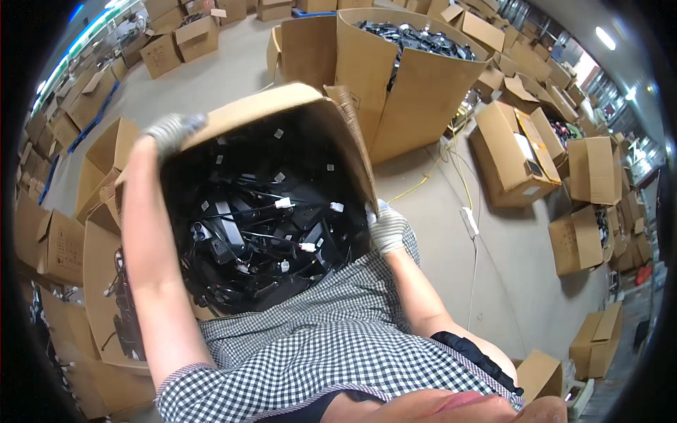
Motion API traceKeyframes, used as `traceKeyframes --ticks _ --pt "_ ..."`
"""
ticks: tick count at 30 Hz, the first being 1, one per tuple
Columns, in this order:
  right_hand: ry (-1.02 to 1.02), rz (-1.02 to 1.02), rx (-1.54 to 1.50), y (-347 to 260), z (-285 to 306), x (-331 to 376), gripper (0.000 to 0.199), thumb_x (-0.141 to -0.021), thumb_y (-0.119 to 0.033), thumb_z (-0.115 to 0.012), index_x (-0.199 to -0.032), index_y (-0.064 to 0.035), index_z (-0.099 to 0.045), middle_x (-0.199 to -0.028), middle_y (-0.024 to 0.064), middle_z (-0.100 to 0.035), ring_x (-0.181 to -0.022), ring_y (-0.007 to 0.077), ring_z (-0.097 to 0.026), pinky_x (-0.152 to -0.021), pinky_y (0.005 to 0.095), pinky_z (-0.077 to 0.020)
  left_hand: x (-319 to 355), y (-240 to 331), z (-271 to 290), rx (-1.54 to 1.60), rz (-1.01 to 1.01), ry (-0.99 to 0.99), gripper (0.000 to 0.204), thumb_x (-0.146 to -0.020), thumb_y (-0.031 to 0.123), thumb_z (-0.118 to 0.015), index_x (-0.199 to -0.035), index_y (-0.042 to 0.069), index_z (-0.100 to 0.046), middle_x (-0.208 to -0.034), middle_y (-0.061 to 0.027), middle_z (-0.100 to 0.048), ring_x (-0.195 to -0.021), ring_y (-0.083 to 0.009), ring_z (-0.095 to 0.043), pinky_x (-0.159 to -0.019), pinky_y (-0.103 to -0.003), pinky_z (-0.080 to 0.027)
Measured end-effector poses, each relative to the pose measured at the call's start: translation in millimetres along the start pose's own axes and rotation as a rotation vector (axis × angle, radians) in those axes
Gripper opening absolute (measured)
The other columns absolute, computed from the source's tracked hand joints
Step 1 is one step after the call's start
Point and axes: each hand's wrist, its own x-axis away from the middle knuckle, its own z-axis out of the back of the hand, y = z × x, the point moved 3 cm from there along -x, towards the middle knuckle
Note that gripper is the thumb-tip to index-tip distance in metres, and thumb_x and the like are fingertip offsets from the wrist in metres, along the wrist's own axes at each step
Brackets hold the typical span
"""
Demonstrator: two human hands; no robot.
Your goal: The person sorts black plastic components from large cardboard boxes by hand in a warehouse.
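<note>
Two gloved hands, set well apart, are clamped on one carton [247,111]: the left hand [171,134] curls over its upper left rim, the right hand [387,227] grips its right edge lower down. The carton's mouth leans toward the checked cotton garment [310,345]. Hard, glossy black adapters [229,233], thin cables and blocky white connectors [283,202] lie jumbled inside; neither hand holds a single piece, so sorting or unloading looks undone. Beyond, a tall, stiff cardboard bin [416,106] holds heaped black parts above smooth grey floor [522,282].
</note>
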Motion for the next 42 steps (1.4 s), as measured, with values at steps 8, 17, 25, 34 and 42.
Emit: traceKeyframes --ticks 8,17,25,34,42 --pt "0.01 -0.042 0.015 17 -6 -3 0.021 -0.086 -0.031 -0.058 -0.09 -0.0108 -0.062 -0.078 0.0157 -0.066 -0.069 0.036 -0.063 -0.061 0.0479 -0.0487 0 -3 -26 0.259 -0.156 0.097 0.06 -0.092 0.055 -0.05 -0.121 0.003 -0.061 -0.12 -0.0195 -0.063 -0.115 -0.0281 -0.057 -0.099 -0.034 -0.04" --pt "-0.027 -0.007 0.116 18 -9 -7 0.027 -0.084 -0.036 -0.059 -0.084 -0.0093 -0.059 -0.074 0.0132 -0.065 -0.064 0.0319 -0.064 -0.056 0.0464 -0.0474 46 27 -23 -0.157 -0.118 0.208 0.057 -0.081 0.028 -0.064 -0.133 0.011 -0.052 -0.12 -0.0198 -0.061 -0.106 -0.0372 -0.06 -0.091 -0.04 -0.047" --pt "0.11 0.045 0.039 5 3 1 0.019 -0.08 -0.029 -0.065 -0.085 -0.0113 -0.062 -0.077 0.0111 -0.065 -0.073 0.0306 -0.063 -0.068 0.0455 -0.0465 45 -25 -36 -0.445 -0.383 0.636 0.043 -0.077 0.001 -0.059 -0.119 0.007 -0.061 -0.103 -0.0176 -0.066 -0.086 -0.0381 -0.064 -0.078 -0.046 -0.05" --pt "-0.009 0.099 0.01 -6 12 -20 0.027 -0.078 -0.026 -0.066 -0.099 -0.0091 -0.065 -0.087 0.0119 -0.068 -0.079 0.0322 -0.064 -0.073 0.0474 -0.0468 65 -62 -33 -0.448 -0.374 0.573 0.038 -0.076 0.003 -0.059 -0.114 0.004 -0.061 -0.099 -0.0188 -0.066 -0.082 -0.0393 -0.063 -0.075 -0.046 -0.051" --pt "-0.053 0.065 -0.004 11 0 -30 0.025 -0.077 -0.022 -0.064 -0.099 -0.0103 -0.065 -0.083 0.0134 -0.067 -0.076 0.0343 -0.064 -0.067 0.0453 -0.0494 58 -58 -46 -0.459 -0.434 0.699 0.043 -0.076 0.001 -0.061 -0.118 0.005 -0.06 -0.097 -0.0221 -0.065 -0.086 -0.0401 -0.063 -0.078 -0.045 -0.051"
